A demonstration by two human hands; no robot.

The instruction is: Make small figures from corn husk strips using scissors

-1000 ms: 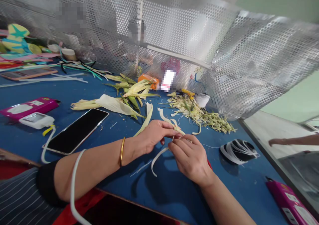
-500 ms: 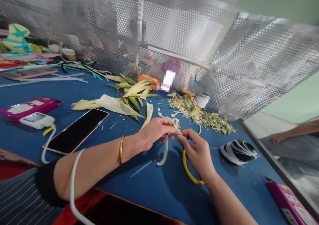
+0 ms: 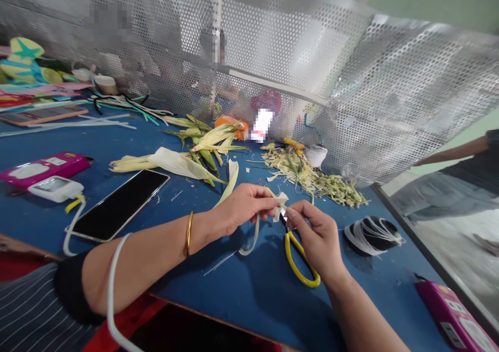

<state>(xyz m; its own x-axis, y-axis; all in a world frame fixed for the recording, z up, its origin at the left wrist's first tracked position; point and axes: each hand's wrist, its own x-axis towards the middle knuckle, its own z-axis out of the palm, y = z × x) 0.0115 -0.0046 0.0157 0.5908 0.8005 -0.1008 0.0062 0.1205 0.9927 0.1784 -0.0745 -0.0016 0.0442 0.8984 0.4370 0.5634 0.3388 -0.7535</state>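
Note:
A narrow pale strip of corn husk (image 3: 281, 199) is stretched between my hands. My left hand (image 3: 249, 206) pinches it with thumb and fingertips, and a curled end (image 3: 251, 243) hangs below. Thumb and forefinger of my right hand (image 3: 317, 232) are closed on the strip's other end. Just under my right hand are scissors with yellow handles (image 3: 290, 261); the hand covers part of them, and whether it touches them I cannot tell. A wider husk piece (image 3: 230, 183) lies behind my left wrist.
Corn husks (image 3: 202, 144) and a heap of husk scraps (image 3: 296, 172) lie toward the perforated screen (image 3: 280, 40). A black phone (image 3: 120, 204) is at left, a thread spool (image 3: 372, 236) at right. Purple power strips (image 3: 454, 310) lie near both sides. Another person's arm (image 3: 452, 152) shows beyond the table.
My right hand has drawn slightly to the right, away from my left, so more of the husk strip shows between them. More of the scissors is visible. The person at right has shifted.

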